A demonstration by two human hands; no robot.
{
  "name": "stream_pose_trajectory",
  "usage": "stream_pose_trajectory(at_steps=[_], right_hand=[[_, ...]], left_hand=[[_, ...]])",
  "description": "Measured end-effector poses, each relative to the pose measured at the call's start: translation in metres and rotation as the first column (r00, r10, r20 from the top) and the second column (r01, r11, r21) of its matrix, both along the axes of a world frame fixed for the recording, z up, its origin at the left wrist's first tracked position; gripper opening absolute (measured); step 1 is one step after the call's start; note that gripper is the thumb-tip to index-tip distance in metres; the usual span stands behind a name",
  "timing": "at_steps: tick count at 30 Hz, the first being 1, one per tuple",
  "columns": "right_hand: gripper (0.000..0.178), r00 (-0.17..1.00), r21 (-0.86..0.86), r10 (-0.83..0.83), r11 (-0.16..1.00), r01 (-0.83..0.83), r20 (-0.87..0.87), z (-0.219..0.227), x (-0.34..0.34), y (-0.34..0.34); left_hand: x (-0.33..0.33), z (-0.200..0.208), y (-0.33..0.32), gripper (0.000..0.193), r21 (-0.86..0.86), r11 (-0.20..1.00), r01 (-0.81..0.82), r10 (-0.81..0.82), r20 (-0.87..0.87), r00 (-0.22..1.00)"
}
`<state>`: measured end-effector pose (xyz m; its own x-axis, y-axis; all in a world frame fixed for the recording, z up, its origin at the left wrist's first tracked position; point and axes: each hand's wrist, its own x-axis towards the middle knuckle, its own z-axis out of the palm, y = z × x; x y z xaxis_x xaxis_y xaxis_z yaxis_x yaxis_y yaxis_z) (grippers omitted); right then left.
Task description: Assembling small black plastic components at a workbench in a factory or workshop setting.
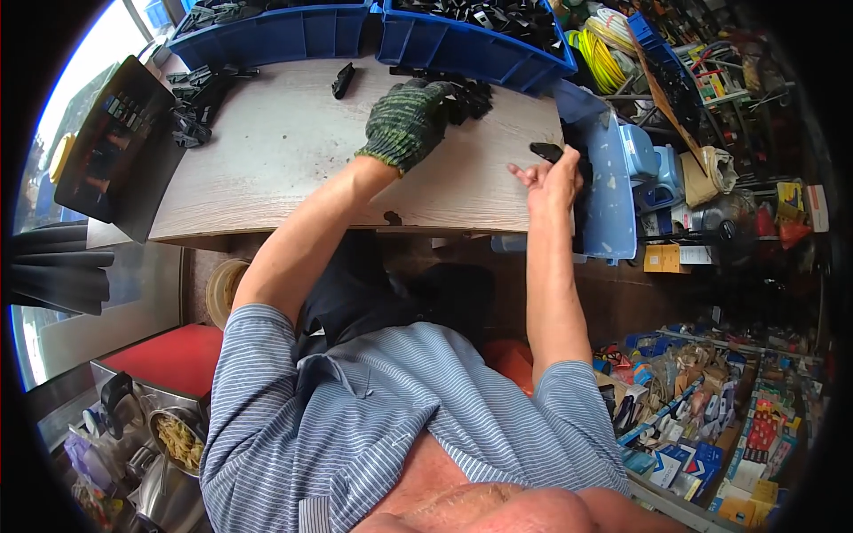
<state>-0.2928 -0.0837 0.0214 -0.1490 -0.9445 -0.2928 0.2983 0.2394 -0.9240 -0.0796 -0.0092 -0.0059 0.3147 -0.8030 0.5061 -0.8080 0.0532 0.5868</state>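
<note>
My left hand point(404, 123), in a green and black knitted glove, reaches to the far side of the pale wooden table point(258, 169). It rests against a small pile of black plastic parts point(471, 99); its fingertips are hidden among them. At the table's right edge my bare right hand point(554, 185) pinches a small, long black plastic part point(546, 152) between thumb and forefinger, other fingers loosely out. That hand is beside a light blue bin point(609, 186). A single black part point(343, 81) lies left of the glove.
Two blue crates point(275, 37) point(471, 49) of black parts line the far edge. More black parts point(197, 102) lie at the left, beside a dark screen on a stand point(115, 138). Crowded shelves point(702, 409) fill the right side; a pot of food point(178, 440) is lower left.
</note>
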Motion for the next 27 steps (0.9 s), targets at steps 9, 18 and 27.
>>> stream_pose_trajectory(at_steps=[9, 18, 27], right_hand=[[0.040, 0.975, -0.016, -0.188, 0.982, 0.187, -0.117, -0.012, -0.065, -0.030], [0.028, 0.913, -0.122, 0.408, 0.906, -0.405, -0.006, -0.033, 0.004, 0.021], [0.035, 0.807, -0.305, 0.584, 0.755, -0.581, -0.091, -0.052, 0.023, 0.035]], left_hand=[[0.009, -0.019, -0.035, 0.018, 0.116, 0.993, -0.012, -0.017, 0.248, 0.969], [0.007, -0.018, -0.006, 0.034, -0.022, 0.949, 0.313, -0.194, -0.825, 0.531], [-0.031, 0.005, 0.031, 0.027, -0.171, 0.734, 0.658, -0.172, -0.983, -0.063]])
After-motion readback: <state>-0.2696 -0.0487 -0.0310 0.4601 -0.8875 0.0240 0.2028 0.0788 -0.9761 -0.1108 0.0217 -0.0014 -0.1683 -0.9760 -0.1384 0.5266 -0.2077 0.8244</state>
